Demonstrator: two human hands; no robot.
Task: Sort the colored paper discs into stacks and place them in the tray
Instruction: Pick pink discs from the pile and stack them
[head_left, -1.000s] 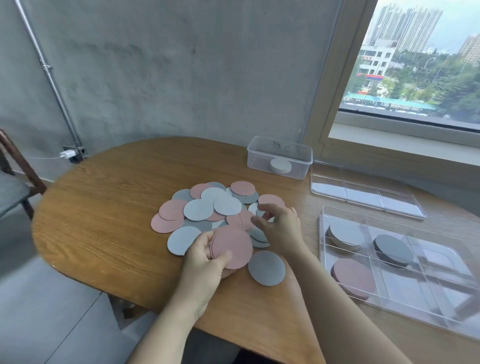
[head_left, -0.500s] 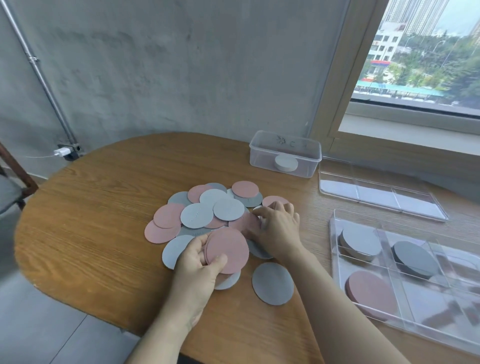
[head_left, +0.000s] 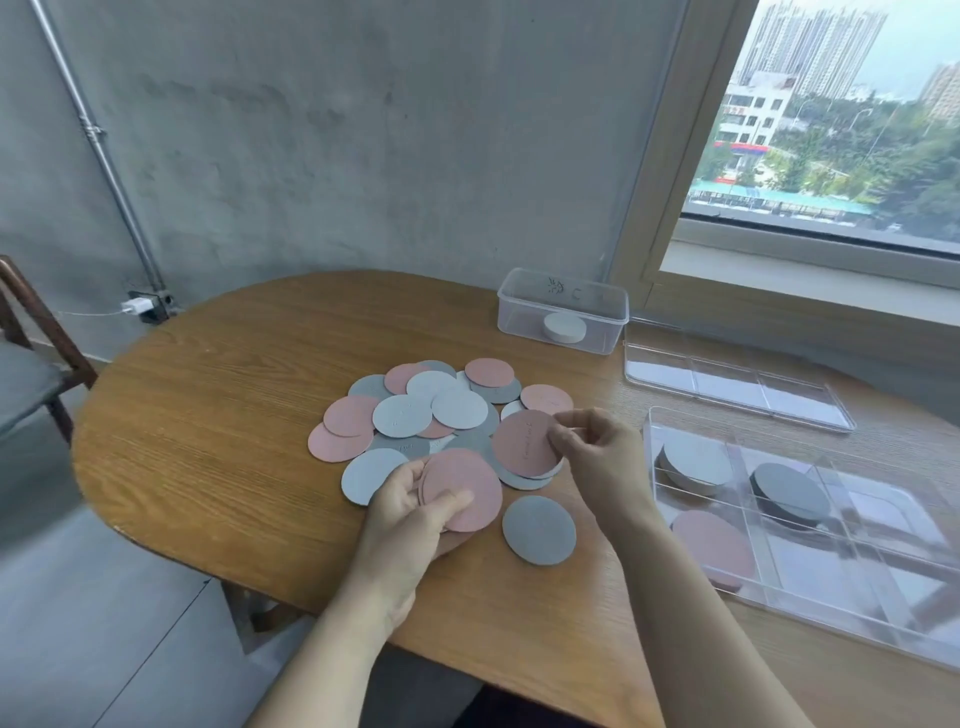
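Observation:
A heap of pink, light grey and dark grey paper discs (head_left: 415, 410) lies mid-table. My left hand (head_left: 410, 514) grips a stack of pink discs (head_left: 465, 488) at the heap's near edge. My right hand (head_left: 597, 457) pinches a single pink disc (head_left: 524, 441) by its right rim, lifted and tilted just above the heap. One dark grey disc (head_left: 539, 530) lies alone nearer me. The clear divided tray (head_left: 883, 597) at right holds a light grey stack (head_left: 693, 465), a dark grey stack (head_left: 789, 491) and a pink stack (head_left: 714, 545) in separate compartments.
A clear plastic box (head_left: 563, 312) with a white puck inside stands at the back. A clear tray lid (head_left: 737, 387) lies behind the tray. The round wooden table (head_left: 208, 415) ends close at left and front; a chair (head_left: 31, 364) stands at left.
My right hand has picked one pink disc out of the heap and raised it on edge. My left hand keeps the pink stack in the same place.

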